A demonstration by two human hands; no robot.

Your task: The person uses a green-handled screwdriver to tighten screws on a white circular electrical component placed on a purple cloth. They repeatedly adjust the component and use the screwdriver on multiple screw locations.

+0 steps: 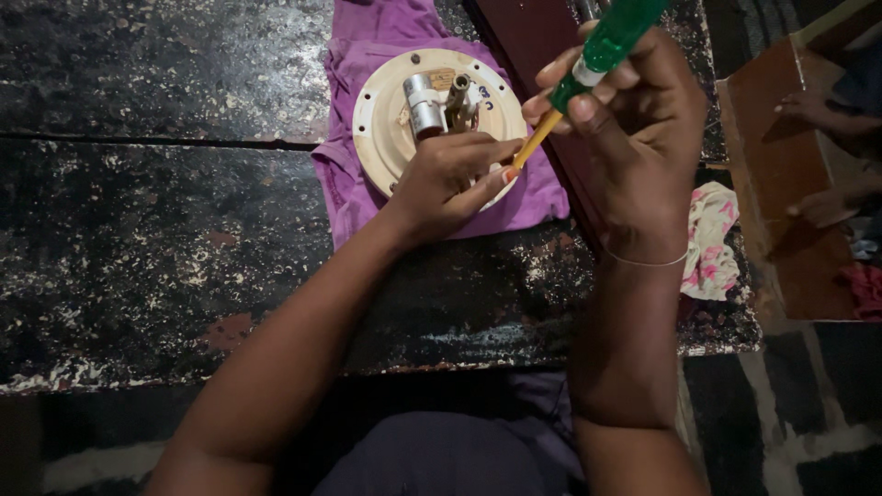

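While my left hand (450, 179) pinches the near edge of the disc (386, 110) on the purple cloth (354, 197), my right hand (634, 119) grips the screwdriver (588, 64), tip angled down-left at my thumb. A slip could jab it; the cloth might slide. Both wrists are bent, forearms reaching far.

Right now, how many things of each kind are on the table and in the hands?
Screwdriver, green handle: 1
Round cream disc with metal part: 1
Cloths, purple and flowered: 2
Hands, left hand and right hand: 2
Total: 6
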